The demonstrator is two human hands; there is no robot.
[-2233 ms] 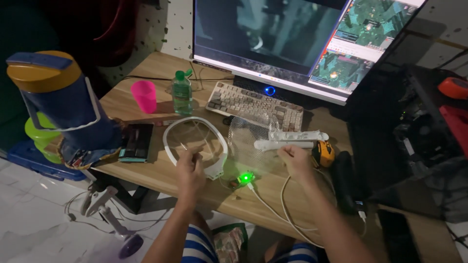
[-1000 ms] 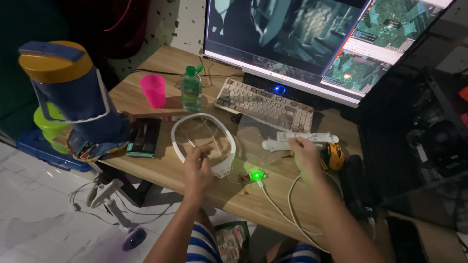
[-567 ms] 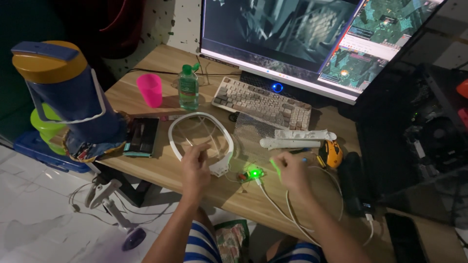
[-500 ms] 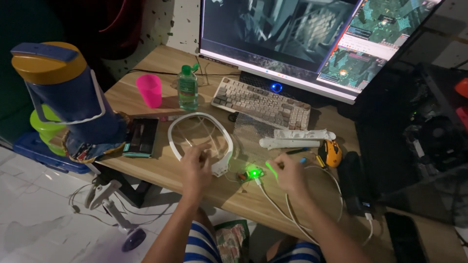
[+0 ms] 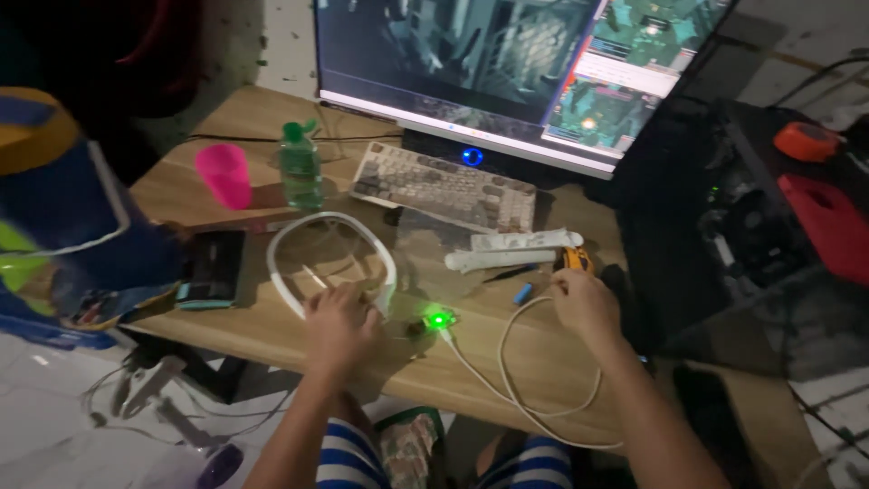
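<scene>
Head view: left hand [image 5: 339,321] lying loosely curled on table [image 5: 272,340] beside white neckband [image 5: 330,263], holding nothing; right hand [image 5: 584,303] closed around white cable [image 5: 507,380] leading to small board with green light [image 5: 439,320] between both hands. Seemingly mid-routing of cable; next, likely needs slack fed gently, board steadied, no tugging at plug
</scene>
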